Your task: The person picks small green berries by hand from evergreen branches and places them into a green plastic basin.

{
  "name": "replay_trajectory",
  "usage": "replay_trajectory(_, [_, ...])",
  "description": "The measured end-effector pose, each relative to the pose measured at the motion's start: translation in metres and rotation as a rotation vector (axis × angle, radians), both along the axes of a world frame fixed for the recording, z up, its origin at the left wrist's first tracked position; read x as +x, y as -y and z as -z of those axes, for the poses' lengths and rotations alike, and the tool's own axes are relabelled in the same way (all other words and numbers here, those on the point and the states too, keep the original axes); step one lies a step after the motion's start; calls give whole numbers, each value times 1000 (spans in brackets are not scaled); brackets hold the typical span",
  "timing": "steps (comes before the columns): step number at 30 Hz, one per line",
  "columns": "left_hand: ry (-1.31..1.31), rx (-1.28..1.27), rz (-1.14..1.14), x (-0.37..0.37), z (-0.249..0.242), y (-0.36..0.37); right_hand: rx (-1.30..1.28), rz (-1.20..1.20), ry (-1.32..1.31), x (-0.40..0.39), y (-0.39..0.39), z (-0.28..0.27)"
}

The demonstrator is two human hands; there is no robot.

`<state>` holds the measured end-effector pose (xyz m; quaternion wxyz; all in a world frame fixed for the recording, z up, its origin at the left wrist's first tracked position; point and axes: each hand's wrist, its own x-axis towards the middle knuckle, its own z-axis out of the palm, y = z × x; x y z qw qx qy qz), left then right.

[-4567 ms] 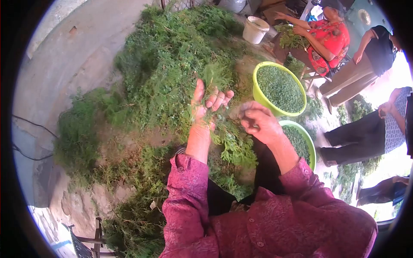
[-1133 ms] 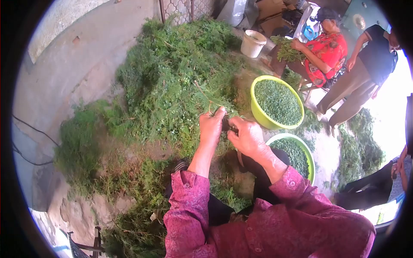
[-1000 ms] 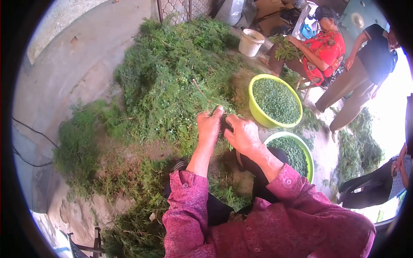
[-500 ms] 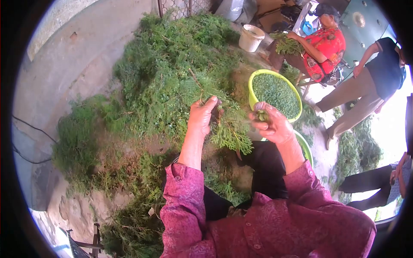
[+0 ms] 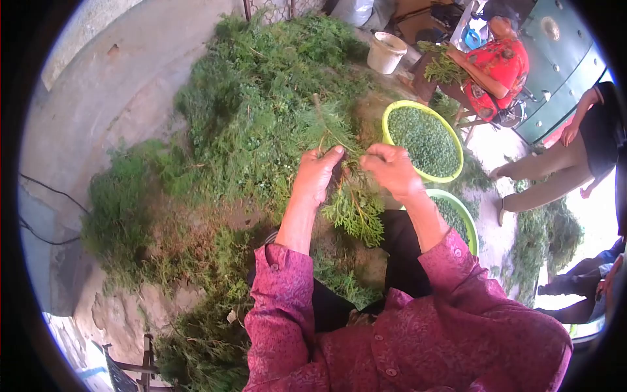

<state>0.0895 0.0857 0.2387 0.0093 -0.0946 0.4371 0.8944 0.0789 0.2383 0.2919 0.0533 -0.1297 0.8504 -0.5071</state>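
Observation:
My left hand is closed round the stem of a leafy evergreen sprig, whose flat green fronds hang down between my hands. A bare brown stem end sticks up above my thumb. Close on the right, my right hand has its fingers pinched together at the sprig's upper part; what they hold is hidden. Just beyond it stands a yellow-green basin filled with small round green cones or berries. Below that, a second light-green basin is partly covered by my right forearm.
A large heap of cut evergreen branches lies along the wall ahead and left. Behind the basins are a white bucket and a seated person in red holding greenery. Another person stands at right. A black cable runs at far left.
My right hand has moved left and up from beside the yellow-green basin to the sprig, its fingers closing; green bits seen in it are now hidden. The standing person at right has shifted.

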Motion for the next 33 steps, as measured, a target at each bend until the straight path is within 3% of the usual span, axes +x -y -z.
replay_trajectory(1, [2, 3, -4, 1, 1, -2, -269, 2, 155, 3, -1, -3])
replay_trajectory(2, [10, -31, 1, 0, 2, -4, -268, -1, 156, 5, -4, -8])
replay_trajectory(4, [18, -38, -4, 0, 6, -8, -839, -238, 495, 10, -15, -13])
replay_trajectory(9, [-17, 6, -49, 3, -3, -4, -1050, -273, 723, 10, -28, 1])
replay_trajectory(11, [21, -48, -45, 5, -4, -6, -1022, 21, 804, 18, -18, -12])
replay_trajectory(12, [83, -3, -103, 4, 0, -11, -1026, 24, 805, 17, -16, -8])
replay_trajectory(14, [143, 45, -161, 3, 3, -16, -448, -162, 444, 7, -11, 7])
replay_trajectory(15, [111, 6, -193, 3, 3, -18, -447, -161, 445, 5, -6, 17])
replay_trajectory(17, [81, -30, -228, 4, 4, -15, -85, -153, -278, 2, 7, 34])
replay_trajectory(19, [26, -202, 0, 5, 6, -6, 54, -107, -183, 10, 14, 19])
replay_trajectory(21, [14, -234, -47, 4, 6, -8, 252, -72, -370, 10, 16, 15])
replay_trajectory(24, [-5, -229, -90, 5, 1, -12, 403, -78, -314, 5, 11, 17])
replay_trajectory(28, [-45, -263, -92, 4, 14, -11, 371, -231, -311, 2, -8, 14])
replay_trajectory(30, [-53, -355, -123, -2, 17, -4, -401, -282, 707, 12, -17, 4])
replay_trajectory(31, [-54, -450, -147, -3, 16, -3, -398, -286, 702, 14, -16, -2])
replay_trajectory(33, [-76, -316, -168, 3, 16, -11, -821, -317, 800, 20, -12, -12])
